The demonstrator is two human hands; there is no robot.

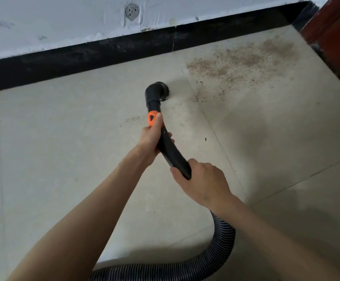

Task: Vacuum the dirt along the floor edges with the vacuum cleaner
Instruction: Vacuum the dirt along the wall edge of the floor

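Black curved plastic vacuum wand (170, 150) with an orange collar (152, 118), held over the pale tiled floor (63, 138), a little away from the wall. Round black brush nozzle (158, 91) at its far end, turned toward the floor; bristles mostly hidden behind the elbow, contact with the tiles hard to judge. Left hand (150, 138) wrapped around the wand just below the orange collar, thumb lying on the collar. Right hand (201, 180) gripping the lower end of the wand, fingers curled under and out of sight. Ribbed grey-black flexible hose (221, 246) running from under the right wrist, looping down and cut off at the bottom edge; vacuum body not visible. Patch of brown sandy dirt (244, 61) to the right of the nozzle, near the black baseboard (84, 55). Smaller specks close to the nozzle. White scuffed wall (53, 21) above. Dark red wooden surface (335, 37) at the right, cut off. No readable writing anywhere.
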